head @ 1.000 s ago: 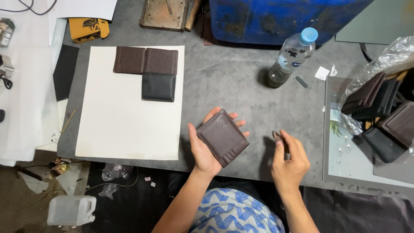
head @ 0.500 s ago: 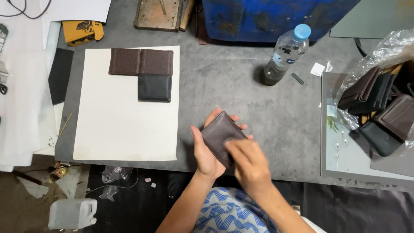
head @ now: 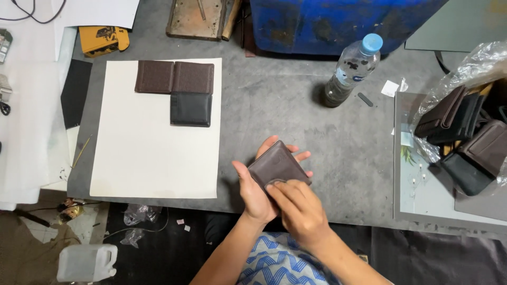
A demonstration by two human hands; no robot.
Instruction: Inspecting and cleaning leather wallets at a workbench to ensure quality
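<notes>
My left hand (head: 254, 196) holds a closed dark brown wallet (head: 275, 165) from below, over the front edge of the grey table (head: 296, 105). My right hand (head: 298, 211) lies on the wallet's near corner, its fingers closed on a small thin tool with a ring-shaped end (head: 274, 183) that rests on the leather. Two brown wallets (head: 174, 77) and one black wallet (head: 190, 109) lie flat on a cream sheet (head: 153, 153) at the left.
A plastic water bottle (head: 350, 70) stands at the back of the table. At the right, several wallets (head: 465, 137) spill from a clear bag onto a grey board (head: 422, 200). A blue container (head: 338, 24) sits behind, a white jug (head: 87, 262) on the floor.
My right hand has come in from the right with the small tool and now rests on the wallet. The left hand still holds the wallet in about the same place.
</notes>
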